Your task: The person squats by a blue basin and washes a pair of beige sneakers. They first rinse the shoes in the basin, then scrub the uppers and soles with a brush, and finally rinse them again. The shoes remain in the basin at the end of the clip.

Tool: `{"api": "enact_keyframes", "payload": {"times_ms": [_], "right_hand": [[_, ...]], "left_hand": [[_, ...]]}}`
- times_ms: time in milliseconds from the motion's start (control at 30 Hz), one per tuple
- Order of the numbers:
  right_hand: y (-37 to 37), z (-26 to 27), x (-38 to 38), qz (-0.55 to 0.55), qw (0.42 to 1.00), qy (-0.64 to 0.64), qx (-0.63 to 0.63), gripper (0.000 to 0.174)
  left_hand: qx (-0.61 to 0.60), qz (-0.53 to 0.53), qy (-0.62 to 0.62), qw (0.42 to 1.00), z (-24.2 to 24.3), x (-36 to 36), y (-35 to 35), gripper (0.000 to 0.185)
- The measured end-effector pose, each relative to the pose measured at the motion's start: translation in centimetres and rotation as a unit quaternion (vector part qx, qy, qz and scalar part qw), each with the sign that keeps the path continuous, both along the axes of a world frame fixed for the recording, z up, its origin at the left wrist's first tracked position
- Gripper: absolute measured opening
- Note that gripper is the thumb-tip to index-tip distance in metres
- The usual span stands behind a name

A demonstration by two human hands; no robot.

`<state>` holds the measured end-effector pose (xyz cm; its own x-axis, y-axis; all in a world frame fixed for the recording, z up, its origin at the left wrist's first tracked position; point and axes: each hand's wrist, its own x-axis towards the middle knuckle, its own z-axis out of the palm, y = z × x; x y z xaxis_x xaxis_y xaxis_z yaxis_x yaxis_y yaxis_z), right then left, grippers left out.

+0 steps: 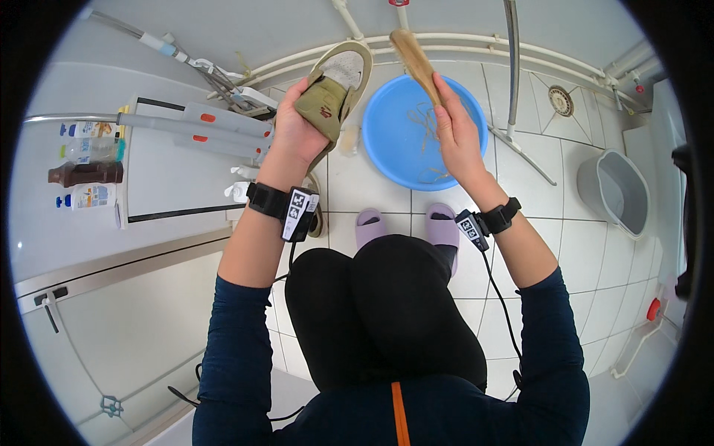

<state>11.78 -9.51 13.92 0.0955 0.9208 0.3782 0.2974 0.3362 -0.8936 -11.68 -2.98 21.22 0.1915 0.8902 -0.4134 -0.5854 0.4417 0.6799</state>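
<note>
My left hand [294, 125] grips an olive-green fabric shoe [329, 95] by its side, its pale insole showing. In my right hand [460, 134] is the handle of a wooden brush [415, 64], head raised toward the wall; its bristles are mostly hidden. Below the brush, a round blue plastic basin [385, 161] stands on the floor with thin tan strands, possibly shoelaces [424, 125], in it. Between basin and shoe lies a pale yellowish block [350, 140], perhaps soap. A second shoe [317, 206] is partly hidden behind my left wrist.
Several bottles [86, 173] stand by a white cabinet [173, 167] at left. A mop [223, 83] leans behind them. A metal pole with a floor squeegee [524, 150] rises right of the basin. Farther right are a drain [560, 101] and a grey bucket [613, 189]. White pipes [446, 38] line the wall.
</note>
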Motion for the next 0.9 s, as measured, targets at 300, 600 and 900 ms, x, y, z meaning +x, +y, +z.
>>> {"api": "enact_keyframes", "payload": {"times_ms": [300,600,900], "right_hand": [[-0.6,1.0,-1.6,0.035,0.999,-0.028,0.016,0.043],[1.1,1.2,-2.2,-0.046,0.981,-0.188,0.015,0.043],[1.8,0.3,-2.5,-0.012,0.989,-0.149,0.005,0.043]], "left_hand": [[0.005,0.085,0.052,0.995,0.2,0.3,-1.6,0.041],[0.060,0.095,0.167,0.980,-1.8,3.5,-3.5,0.025],[0.086,0.040,0.151,0.984,-3.3,3.0,-2.6,0.035]]}}
